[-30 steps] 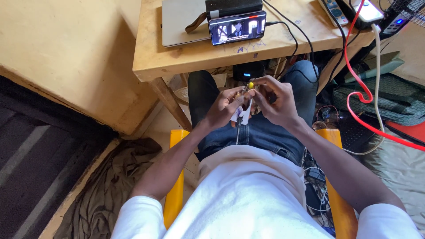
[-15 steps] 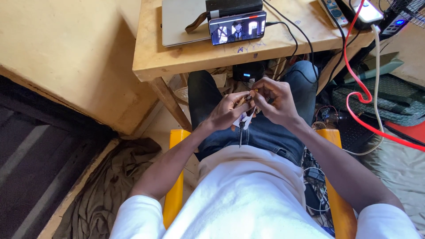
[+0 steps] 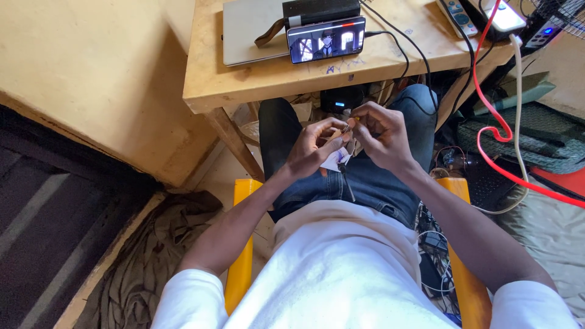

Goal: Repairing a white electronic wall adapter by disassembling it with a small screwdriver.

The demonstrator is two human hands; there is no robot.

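Fingers (image 3: 334, 135) of the left hand (image 3: 311, 152) are pinched together on a small white piece with a purple mark (image 3: 337, 159), which sits low between both hands above the lap. The right hand (image 3: 381, 137) has its fingers curled and closed on something tiny at the top of that piece, near where the two thumbs meet; what it is cannot be told, as it is too small and partly hidden. A thin dark strand or tool (image 3: 347, 183) hangs down from the white piece over the dark jeans (image 3: 365, 189).

To do this fine work well, I judge the hands should stay close together and braced against the thighs, the left one keeping the piece steady while the right one makes small, slow movements. A better view of the small part would help: it lies in the shadow of the desk edge.

The person sits on a yellow chair (image 3: 244, 268), in a white shirt (image 3: 341, 274), knees under a wooden desk (image 3: 256, 79). On the desk lie a closed laptop (image 3: 250, 30) and a phone (image 3: 326, 40) propped on its side with a lit screen, a black cable running off it. A red cable (image 3: 493, 122) and a white cable (image 3: 518, 103) hang down at the right. A crumpled cloth (image 3: 158, 256) lies on the floor at the left.
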